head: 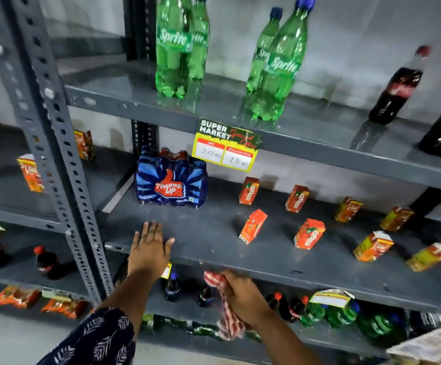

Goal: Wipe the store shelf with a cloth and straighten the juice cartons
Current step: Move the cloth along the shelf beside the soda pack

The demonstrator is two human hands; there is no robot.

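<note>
The grey metal shelf (214, 241) runs across the middle of the view. Several small orange juice cartons stand scattered and turned at odd angles on it, among them one near the front (252, 226), one further right (309, 233) and a yellow-orange one (373, 246). My left hand (149, 250) lies flat, fingers spread, on the shelf's front left part, in front of a blue Thums Up pack (171, 184). My right hand (243, 296) is just below the shelf's front edge, closed around a red-and-white striped cloth (228, 320) that hangs down from it.
Green Sprite bottles (173, 46) and dark cola bottles (395, 93) stand on the shelf above, with a yellow price tag (226, 147) on its edge. Small bottles (172, 285) fill the shelf below. A perforated upright post (56, 154) stands to the left.
</note>
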